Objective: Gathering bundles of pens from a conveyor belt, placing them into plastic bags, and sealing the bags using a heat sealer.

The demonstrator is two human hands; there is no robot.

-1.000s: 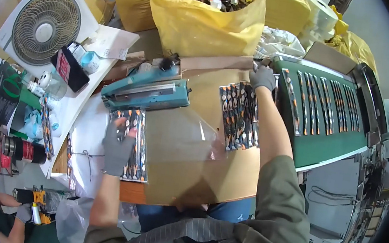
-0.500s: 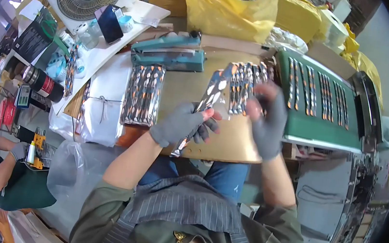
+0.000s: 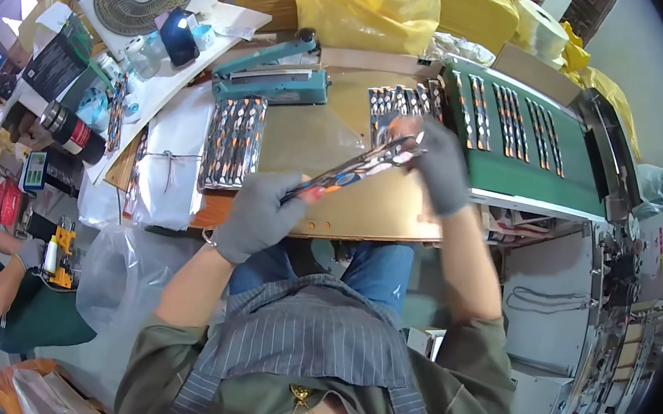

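Gloved left hand (image 3: pixel 258 213), nearer the wearer than the teal sealer (image 3: pixel 287 86), grasps the lower end of a slim bundle of patterned strips (image 3: pixel 357 167), which slants up rightward, to the sealer's front right. Right hand (image 3: pixel 442 171) meets the upper end, too blurred to tell whether it clasps. More strips (image 3: pixel 398 103) lie right of the sealer; spaced rows sit farther right on a green belt (image 3: pixel 516 184). Evening up the bundle seems the step in hand; the next move likely calls for aligned ends.
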